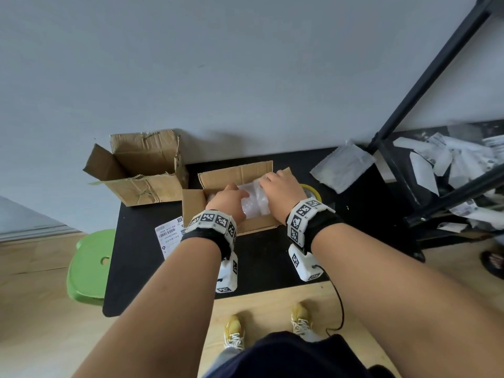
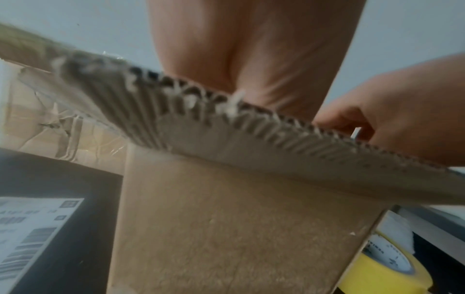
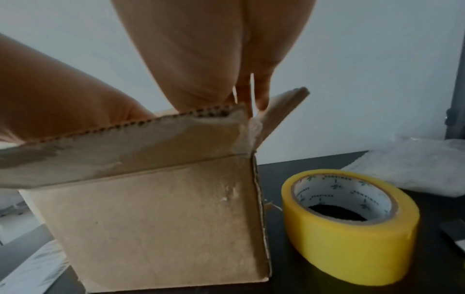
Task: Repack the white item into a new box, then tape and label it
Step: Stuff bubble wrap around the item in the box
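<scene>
The white item (image 1: pixel 255 203), wrapped in clear plastic, sits in the mouth of the new cardboard box (image 1: pixel 259 227) on the black table (image 1: pixel 141 268). My left hand (image 1: pixel 227 199) grips its left end and my right hand (image 1: pixel 281 190) curls over its far right end. Both sets of fingertips dip inside the box, hidden by the near flap (image 2: pixel 251 143) in the wrist views. The left wrist view shows my right hand (image 2: pixel 390 119) with curled fingers. A shipping label (image 1: pixel 170 236) lies left of the box. Just right of the box stands a yellow tape roll (image 3: pixel 352 224).
A worn, open old box (image 1: pixel 141 170) stands at the table's back left corner. A white padded mailer (image 1: pixel 342 166) lies at the back right. A black rack (image 1: pixel 409 159) holding more mailers stands on the right, with a green stool (image 1: pixel 90 266) to the left.
</scene>
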Demonstrator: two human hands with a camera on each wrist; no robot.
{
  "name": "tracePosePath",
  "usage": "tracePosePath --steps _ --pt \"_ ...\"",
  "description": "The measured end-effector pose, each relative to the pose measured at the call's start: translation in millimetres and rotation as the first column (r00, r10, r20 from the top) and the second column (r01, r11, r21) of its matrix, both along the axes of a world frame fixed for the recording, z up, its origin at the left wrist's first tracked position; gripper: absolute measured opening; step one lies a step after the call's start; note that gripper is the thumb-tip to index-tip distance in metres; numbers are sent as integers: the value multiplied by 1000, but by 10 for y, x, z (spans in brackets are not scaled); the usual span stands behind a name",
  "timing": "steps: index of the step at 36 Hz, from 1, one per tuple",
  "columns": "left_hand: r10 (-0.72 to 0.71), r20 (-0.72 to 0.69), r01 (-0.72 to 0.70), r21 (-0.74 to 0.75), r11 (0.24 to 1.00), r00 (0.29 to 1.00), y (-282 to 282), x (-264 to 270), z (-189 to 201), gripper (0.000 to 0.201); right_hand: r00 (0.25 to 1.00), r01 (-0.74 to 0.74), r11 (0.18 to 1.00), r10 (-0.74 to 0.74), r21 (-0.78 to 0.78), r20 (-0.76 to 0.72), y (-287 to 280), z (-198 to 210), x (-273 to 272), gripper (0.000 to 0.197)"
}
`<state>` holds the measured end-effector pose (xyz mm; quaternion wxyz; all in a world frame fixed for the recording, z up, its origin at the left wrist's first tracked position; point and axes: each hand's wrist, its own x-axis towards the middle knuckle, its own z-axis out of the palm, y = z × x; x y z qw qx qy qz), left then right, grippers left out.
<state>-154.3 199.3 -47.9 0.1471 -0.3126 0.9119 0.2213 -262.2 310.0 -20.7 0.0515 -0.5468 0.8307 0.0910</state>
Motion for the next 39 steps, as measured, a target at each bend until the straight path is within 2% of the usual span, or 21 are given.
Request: tracePosePath --steps 6,21,28,31,34,37,39 --pt "3 3 -3 -1 1000 1000 -14 -37 -23 61 984 -53 989 75 136 -160 -20 -42 -43 26" --pt "-36 38 37 -19 999 999 -34 -119 -68 49 993 -58 952 85 300 -78 -233 -242 -148 12" --pt "-27 70 28 -14 1000 997 -7 -153 -25 43 998 -33 931 12 363 59 -157 -271 -245 38" --pt "-24 70 26 -37 999 997 15 -151 -23 44 999 -9 947 -8 322 51 -111 -238 -185 41" --pt "-24 57 27 -61 998 998 34 -142 -25 43 1000 -2 989 5 145 -22 -23 -235 -118 32" --pt "-27 59 31 -70 997 998 52 -133 -24 40 992 -69 997 67 -20 -108 43 -190 -97 21" --pt "-28 63 32 -72 997 998 60 -131 -19 42 983 -122 992 118 -14 -138 41 -150 -82 16"
